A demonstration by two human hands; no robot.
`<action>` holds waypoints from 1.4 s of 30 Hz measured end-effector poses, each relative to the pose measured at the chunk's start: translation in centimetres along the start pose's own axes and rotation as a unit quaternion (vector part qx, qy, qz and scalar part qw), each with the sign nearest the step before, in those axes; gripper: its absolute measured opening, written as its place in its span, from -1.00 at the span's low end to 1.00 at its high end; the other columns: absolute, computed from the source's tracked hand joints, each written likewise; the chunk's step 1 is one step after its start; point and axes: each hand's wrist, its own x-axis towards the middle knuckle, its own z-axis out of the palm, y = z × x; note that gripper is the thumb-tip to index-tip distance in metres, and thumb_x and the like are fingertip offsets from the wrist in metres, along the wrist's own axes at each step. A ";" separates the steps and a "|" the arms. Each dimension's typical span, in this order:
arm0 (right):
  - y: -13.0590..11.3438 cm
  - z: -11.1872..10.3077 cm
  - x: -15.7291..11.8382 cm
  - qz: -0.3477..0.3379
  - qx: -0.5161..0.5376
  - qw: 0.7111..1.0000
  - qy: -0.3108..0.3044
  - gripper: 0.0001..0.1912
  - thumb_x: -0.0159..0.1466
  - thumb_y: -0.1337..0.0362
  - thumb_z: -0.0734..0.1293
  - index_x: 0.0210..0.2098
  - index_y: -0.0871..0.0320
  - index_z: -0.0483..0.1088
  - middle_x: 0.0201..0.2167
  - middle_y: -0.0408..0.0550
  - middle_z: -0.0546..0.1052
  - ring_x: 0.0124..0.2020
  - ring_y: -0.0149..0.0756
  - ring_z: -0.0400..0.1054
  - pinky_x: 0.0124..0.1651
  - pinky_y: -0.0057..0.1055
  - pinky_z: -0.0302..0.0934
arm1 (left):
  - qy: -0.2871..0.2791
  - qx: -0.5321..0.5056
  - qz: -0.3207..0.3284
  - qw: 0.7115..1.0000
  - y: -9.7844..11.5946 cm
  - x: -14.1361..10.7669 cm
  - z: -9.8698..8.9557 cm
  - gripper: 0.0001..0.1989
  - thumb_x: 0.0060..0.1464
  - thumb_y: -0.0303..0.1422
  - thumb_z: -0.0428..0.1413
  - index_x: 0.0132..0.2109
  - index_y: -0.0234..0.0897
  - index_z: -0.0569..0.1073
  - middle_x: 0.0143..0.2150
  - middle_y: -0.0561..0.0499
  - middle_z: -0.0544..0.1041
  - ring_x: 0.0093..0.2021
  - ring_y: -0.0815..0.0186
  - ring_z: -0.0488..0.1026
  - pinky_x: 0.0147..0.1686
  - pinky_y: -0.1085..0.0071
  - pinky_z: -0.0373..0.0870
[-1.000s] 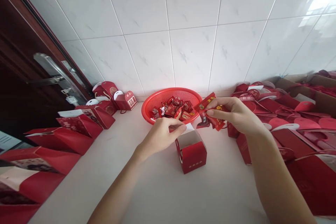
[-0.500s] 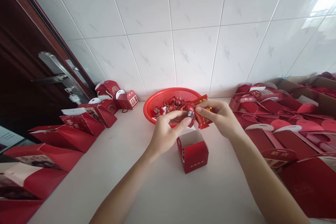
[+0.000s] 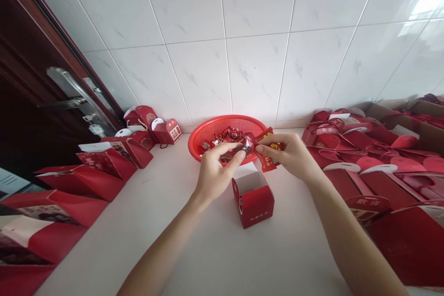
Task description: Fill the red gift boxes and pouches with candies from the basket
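Observation:
Between the thumb and fingers of my left hand (image 3: 217,169) is a shiny red wrapped candy (image 3: 247,144), held over the near rim of a red plastic basket (image 3: 199,136). My right hand (image 3: 290,152) pinches red-and-gold candy packets (image 3: 268,163), its fingertips close to the left hand's candy. More wrapped candies (image 3: 227,136) lie in the basket. Just below my hands a small red gift box (image 3: 255,206) stands with its top open. Something small shows through the cut-out in its left side, too little to name.
Red gift bags and boxes (image 3: 92,182) line the left side, near a dark door (image 3: 31,55). Two handled boxes (image 3: 168,132) stand by the tiled wall (image 3: 194,69). Many red boxes (image 3: 360,157) are heaped on the right, beside a brown carton (image 3: 383,113).
My left hand has moved slightly left, and its candy now shows a shiny red side. My right fingertips have shifted a little left and down, with the red-and-gold packets still in them.

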 end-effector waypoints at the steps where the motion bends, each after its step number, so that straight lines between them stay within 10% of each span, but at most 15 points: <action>1: 0.0 -0.2 0.0 0.001 -0.002 1.000 0.008 -0.67 0.18 0.03 0.45 -0.38 0.20 0.62 -0.54 -0.09 0.50 -0.54 -0.38 0.23 -0.52 -0.42 0.10 | 0.001 0.003 0.002 1.000 0.1 0.2 -0.3 -0.72 0.15 -0.22 0.23 -0.06 -0.27 0.64 -0.09 -0.09 0.68 -0.09 0.13 0.62 -0.09 0.27 0.56; 11: -0.6 -2.1 -0.4 -0.001 -0.005 0.994 0.107 -0.74 0.12 0.08 0.50 -0.44 0.17 0.61 -0.54 -0.07 0.53 -0.53 -0.36 0.24 -0.50 -0.41 0.14 | -0.280 0.165 -0.035 0.945 -0.8 1.5 -1.6 -0.83 -0.04 -0.39 0.27 -0.23 -0.19 0.67 -0.26 0.01 0.70 -0.29 0.17 0.62 -0.34 0.36 0.49; 19: -0.7 -2.2 -0.6 -0.020 -0.018 0.995 0.096 -0.74 0.15 0.08 0.48 -0.40 0.18 0.62 -0.47 -0.04 0.58 -0.49 -0.32 0.29 -0.45 -0.39 0.16 | -0.514 0.180 -0.064 0.837 0.4 4.1 0.5 -0.77 -0.17 -0.58 0.17 -0.44 -0.15 0.65 -0.43 0.10 0.66 -0.42 0.26 0.57 -0.50 0.47 0.35; 29: -0.8 -0.8 -0.6 -0.055 0.016 0.992 0.109 -0.78 0.18 0.15 0.45 -0.45 0.18 0.57 -0.55 -0.10 0.53 -0.55 -0.37 0.27 -0.52 -0.43 0.12 | -0.266 0.036 -0.040 0.962 1.1 2.5 0.1 -0.77 0.16 -0.23 0.20 -0.16 -0.26 0.66 -0.23 -0.04 0.69 -0.21 0.18 0.60 -0.20 0.35 0.48; 42: 0.4 2.4 -0.2 -0.111 -0.003 0.980 0.164 -0.83 0.26 0.18 0.42 -0.36 0.12 0.60 -0.47 -0.12 0.58 -0.45 -0.34 0.39 -0.39 -0.41 0.25 | -0.157 -0.142 -0.074 0.974 1.1 0.8 1.5 -0.72 0.10 -0.15 0.28 -0.19 -0.29 0.64 -0.22 -0.06 0.68 -0.14 0.16 0.61 -0.05 0.28 0.53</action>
